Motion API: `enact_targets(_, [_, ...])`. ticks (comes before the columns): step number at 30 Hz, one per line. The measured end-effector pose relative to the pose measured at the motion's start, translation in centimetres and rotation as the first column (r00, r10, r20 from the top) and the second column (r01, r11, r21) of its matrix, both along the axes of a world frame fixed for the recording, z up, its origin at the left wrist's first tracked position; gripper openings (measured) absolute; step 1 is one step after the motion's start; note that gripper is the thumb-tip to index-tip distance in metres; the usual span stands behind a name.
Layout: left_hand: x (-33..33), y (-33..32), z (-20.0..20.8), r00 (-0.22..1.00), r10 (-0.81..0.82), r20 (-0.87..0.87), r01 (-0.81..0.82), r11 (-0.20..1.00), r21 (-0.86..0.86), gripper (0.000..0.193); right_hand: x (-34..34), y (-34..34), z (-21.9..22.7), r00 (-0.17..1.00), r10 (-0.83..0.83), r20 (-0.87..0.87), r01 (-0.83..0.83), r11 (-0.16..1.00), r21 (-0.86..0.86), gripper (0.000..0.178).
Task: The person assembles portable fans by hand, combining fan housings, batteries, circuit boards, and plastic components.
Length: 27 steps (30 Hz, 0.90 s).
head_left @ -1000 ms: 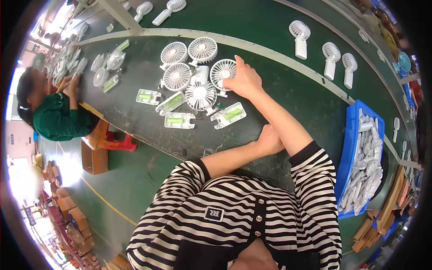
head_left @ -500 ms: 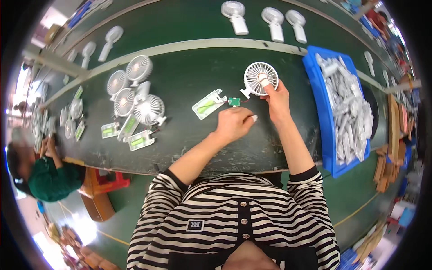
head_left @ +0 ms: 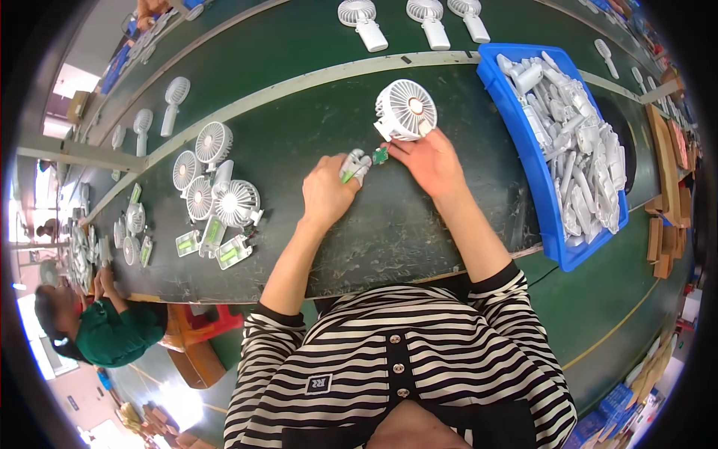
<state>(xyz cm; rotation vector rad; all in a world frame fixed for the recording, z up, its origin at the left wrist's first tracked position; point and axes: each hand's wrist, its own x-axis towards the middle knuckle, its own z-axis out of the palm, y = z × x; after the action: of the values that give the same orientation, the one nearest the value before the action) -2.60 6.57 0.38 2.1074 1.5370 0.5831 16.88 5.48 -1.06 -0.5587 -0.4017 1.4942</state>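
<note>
Now my left hand (head_left: 327, 191), which half a second ago lay flat on the green bench (head_left: 389, 232), grips a white handle half (head_left: 353, 166), while my right hand (head_left: 432, 159) holds the white fan head (head_left: 404, 109) and its small circuit board (head_left: 380, 156) just beside it, ready to join.

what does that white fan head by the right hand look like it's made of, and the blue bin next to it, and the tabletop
The fan head looks like moulded white plastic, matte: thin, even grille ribs around a round hub. The blue bin seems rigid plastic too, with a uniform colour and a smooth rim. The tabletop looks like a dark green mat or belt, possibly rubber or vinyl; it is dull and scuffed.
</note>
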Motion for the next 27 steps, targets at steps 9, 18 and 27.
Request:
enact_targets(9, [1.7,-2.8,0.6,0.603,0.354,0.715,0.441,0.599,-0.669,0.035,-1.3,-2.0,1.0,0.882,0.271,-0.385,-0.266,0.962,0.069,0.047])
enact_targets(18, [0.1,-4.4,0.8,0.347,0.614,0.709,0.601,0.435,-0.671,0.045,-1.4,-4.7,2.6,0.962,0.254,0.099,-0.234,0.956,-0.177,0.043])
enact_targets(27, [0.2,-5.0,1.9,0.492,0.459,0.740,0.436,0.606,-0.666,0.029,-1.8,-3.2,2.4,0.783,0.045,0.621,-0.076,0.997,0.024,0.056])
